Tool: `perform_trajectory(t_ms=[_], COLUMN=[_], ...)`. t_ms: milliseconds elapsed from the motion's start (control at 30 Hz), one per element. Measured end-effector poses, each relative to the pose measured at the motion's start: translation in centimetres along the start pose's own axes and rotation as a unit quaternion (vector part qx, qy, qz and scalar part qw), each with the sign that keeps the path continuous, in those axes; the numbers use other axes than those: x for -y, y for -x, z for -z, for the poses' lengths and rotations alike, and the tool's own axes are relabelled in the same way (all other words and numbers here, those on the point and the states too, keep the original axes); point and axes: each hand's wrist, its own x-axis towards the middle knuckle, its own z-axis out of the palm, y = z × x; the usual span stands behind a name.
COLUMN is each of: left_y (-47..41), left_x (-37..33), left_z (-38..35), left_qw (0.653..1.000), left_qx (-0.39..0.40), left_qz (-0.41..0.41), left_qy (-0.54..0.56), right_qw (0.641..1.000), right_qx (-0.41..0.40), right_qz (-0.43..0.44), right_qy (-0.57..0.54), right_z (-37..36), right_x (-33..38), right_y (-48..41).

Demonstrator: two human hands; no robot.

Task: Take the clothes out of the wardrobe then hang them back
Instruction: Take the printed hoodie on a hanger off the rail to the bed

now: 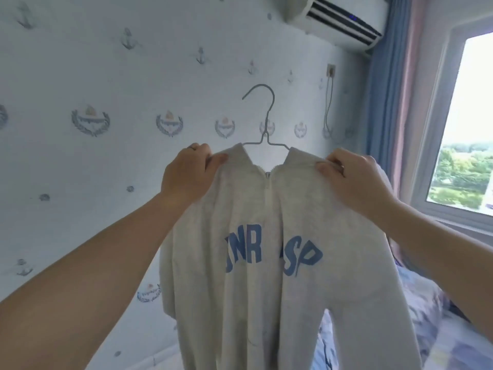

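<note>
A pale grey zip-up sweatshirt [256,217] with blue letters on the chest hangs on a thin wire hanger [264,121], held up in front of me. My left hand [186,174] grips the sweatshirt's left shoulder. My right hand [354,180] grips the right shoulder. The hanger's hook points up and to the left, free of any rail. The zip is partly closed below the collar. No wardrobe is in view.
A wall with anchor-patterned wallpaper [106,102] fills the background. An air conditioner [338,17] sits high on the right, beside blue curtains [386,89] and a window [466,129]. A bed with blue patterned bedding [426,329] lies at the lower right.
</note>
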Motion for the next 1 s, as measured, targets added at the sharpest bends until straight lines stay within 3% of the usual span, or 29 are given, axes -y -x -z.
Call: perform_trajectory(t_ms=[133, 333, 733, 1000], left_y=[1.0, 2.3, 3.2, 7.2], left_x=[4.2, 6.2, 0.1, -3.2], left_z=[-8.7, -21.3, -45.2, -59.8], left_qw=[0.997, 0.982, 0.942, 0.900], left_qx=[0.064, 0.162, 0.280, 0.409], left_qz=[-0.022, -0.048, -0.111, -0.127], left_qy=[0.036, 0.086, 0.148, 0.083], right_qw=[0.996, 0.980, 0.951, 0.885], right_qx=[0.072, 0.114, 0.151, 0.272], right_qz=[-0.051, -0.162, -0.264, -0.359], right_qy=[-0.007, -0.010, 0.049, 0.119], right_z=[-5.9, -12.6, -19.1, -24.9], right_x=[-2.7, -8.7, -26.7, -37.8], right_y=[3.0, 6.6, 11.1, 15.2])
